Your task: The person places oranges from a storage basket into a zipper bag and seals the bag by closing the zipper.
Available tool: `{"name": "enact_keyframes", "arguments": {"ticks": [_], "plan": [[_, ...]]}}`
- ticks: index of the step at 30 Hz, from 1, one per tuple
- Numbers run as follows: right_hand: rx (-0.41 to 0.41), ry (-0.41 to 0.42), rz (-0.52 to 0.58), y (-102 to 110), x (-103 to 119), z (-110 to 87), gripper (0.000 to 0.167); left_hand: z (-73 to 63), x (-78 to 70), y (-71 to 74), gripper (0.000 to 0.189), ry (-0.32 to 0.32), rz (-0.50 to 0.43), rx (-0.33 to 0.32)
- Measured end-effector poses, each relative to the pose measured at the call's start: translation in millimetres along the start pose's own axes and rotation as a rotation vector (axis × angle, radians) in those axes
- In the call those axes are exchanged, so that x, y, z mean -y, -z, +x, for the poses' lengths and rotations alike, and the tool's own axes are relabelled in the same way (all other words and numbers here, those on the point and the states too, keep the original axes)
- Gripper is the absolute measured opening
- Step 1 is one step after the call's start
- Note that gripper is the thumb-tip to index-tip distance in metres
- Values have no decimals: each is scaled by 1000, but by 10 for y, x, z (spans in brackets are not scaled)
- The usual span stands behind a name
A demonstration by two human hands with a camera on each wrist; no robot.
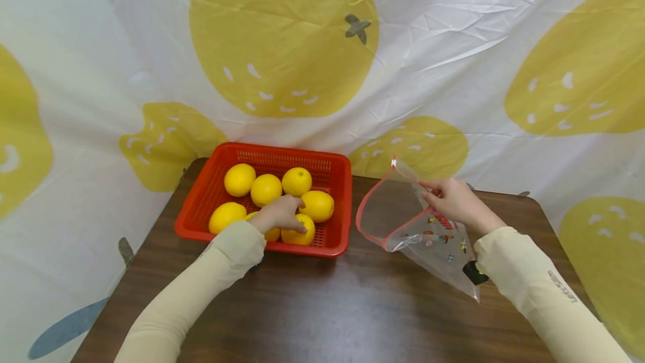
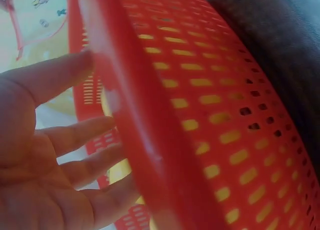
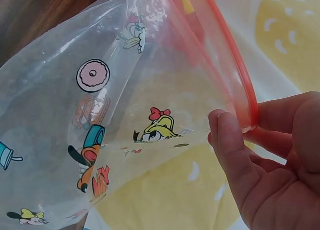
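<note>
A red plastic basket (image 1: 347, 206) on the table holds several yellow lemons (image 1: 239, 179). My left hand (image 1: 282, 213) reaches over its near rim, thumb and fingers spread and right at a lemon (image 1: 305, 233) near the front right corner. In the left wrist view, the fingers (image 2: 75, 135) extend inside the basket rim (image 2: 135, 115), which hides their tips. To the right, my right hand (image 1: 458, 201) pinches the edge of a clear zip bag (image 1: 428, 245) with a red zip strip. Its mouth gapes towards the basket, and cartoon figures are printed on it.
The dark wooden table (image 1: 322, 307) extends in front of the basket and bag. A white cloth with yellow fruit prints (image 1: 428, 71) hangs behind the table and along its sides. The bag's white zip slider (image 1: 394, 162) sits at the top corner of its mouth.
</note>
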State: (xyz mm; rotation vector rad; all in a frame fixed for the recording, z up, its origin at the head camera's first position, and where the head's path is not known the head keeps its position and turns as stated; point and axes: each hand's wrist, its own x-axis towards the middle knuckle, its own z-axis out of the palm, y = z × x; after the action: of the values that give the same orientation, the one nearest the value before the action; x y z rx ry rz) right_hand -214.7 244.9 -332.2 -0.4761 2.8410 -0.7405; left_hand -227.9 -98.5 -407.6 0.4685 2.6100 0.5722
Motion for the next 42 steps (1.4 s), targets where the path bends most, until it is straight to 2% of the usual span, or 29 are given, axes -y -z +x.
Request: {"name": "enact_keyframes", "arguments": {"ticks": [4,11,17,25,33,42], "plan": [[4,13,12,-15,-11,9,40,15,4,-53,64,9,25,15],[38,-1,31,-41,-41,32,40,44,-5,-89,64,-22,39,32],[31,20,4,-82,-45,45,39,52,-20,-128,65,-37,74,33],[51,24,-4,-131,-37,47,39,64,-57,-162,64,2,76,16],[51,31,-1,-158,-55,26,39,57,-85,-184,62,46,26,-20],[61,11,-29,-122,-45,12,40,56,-82,-177,58,55,10,-28]]}}
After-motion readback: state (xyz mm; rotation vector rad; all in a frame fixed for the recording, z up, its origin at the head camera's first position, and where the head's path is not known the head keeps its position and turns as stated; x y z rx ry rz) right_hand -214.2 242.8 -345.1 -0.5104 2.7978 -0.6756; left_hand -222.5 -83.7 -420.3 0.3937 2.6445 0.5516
